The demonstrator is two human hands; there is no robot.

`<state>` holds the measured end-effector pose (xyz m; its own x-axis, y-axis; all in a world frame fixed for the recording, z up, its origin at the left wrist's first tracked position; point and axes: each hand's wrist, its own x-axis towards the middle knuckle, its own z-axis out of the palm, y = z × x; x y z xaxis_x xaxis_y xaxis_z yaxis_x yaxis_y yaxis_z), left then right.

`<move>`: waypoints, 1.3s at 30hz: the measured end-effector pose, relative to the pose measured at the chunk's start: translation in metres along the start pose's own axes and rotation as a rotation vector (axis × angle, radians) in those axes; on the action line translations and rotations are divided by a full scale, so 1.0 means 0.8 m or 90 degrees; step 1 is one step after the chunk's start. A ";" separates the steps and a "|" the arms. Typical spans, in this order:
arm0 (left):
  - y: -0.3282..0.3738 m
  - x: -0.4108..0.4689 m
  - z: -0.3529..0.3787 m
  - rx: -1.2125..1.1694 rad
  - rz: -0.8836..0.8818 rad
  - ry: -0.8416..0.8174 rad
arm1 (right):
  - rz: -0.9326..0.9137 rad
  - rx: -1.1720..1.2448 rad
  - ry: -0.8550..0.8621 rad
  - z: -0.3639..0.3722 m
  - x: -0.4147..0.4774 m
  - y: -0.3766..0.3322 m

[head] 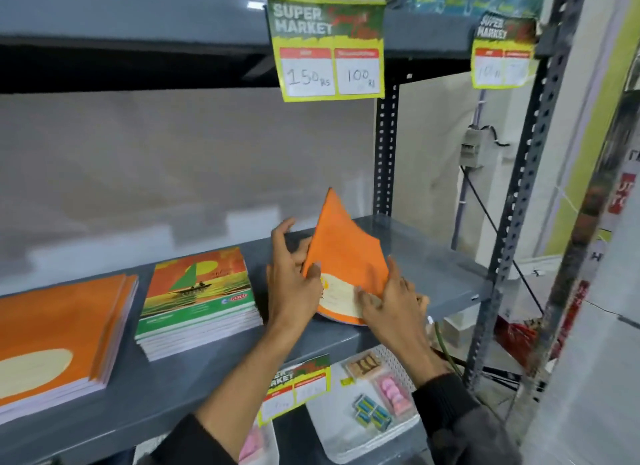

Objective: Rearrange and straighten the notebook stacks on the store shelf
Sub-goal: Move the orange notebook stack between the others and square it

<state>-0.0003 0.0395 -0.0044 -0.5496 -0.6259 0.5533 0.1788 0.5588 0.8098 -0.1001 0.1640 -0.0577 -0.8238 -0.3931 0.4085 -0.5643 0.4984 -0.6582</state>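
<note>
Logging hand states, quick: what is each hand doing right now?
Left hand: closed on the left edge of the orange notebook.
Right hand: gripping the same notebook's lower right edge.

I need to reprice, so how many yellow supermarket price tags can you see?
3: a large price tag top centre, a smaller tag top right, a third tag below the notebook shelf. More may be out of view.

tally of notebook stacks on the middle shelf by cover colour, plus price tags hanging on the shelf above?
Orange-cover stacks: 2, one at far left, one tilted up between the left hand and right hand, at
Green sailboat-cover stacks: 1
Price tags on upper shelf: 2
Total: 5
</note>
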 end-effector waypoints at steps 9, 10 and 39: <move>0.023 0.010 -0.105 -0.436 0.038 0.139 | -0.100 0.566 0.086 0.000 -0.015 -0.100; 0.027 0.011 -0.126 -0.424 0.047 0.154 | -0.105 0.606 0.096 0.002 -0.016 -0.120; -0.097 -0.090 -0.528 0.302 -0.128 0.046 | -0.186 0.042 -0.235 0.226 -0.142 -0.391</move>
<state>0.3702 -0.1882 -0.0247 -0.4745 -0.7730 0.4211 -0.3239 0.5981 0.7330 0.1801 -0.0867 -0.0123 -0.5495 -0.7639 0.3384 -0.7551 0.2808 -0.5924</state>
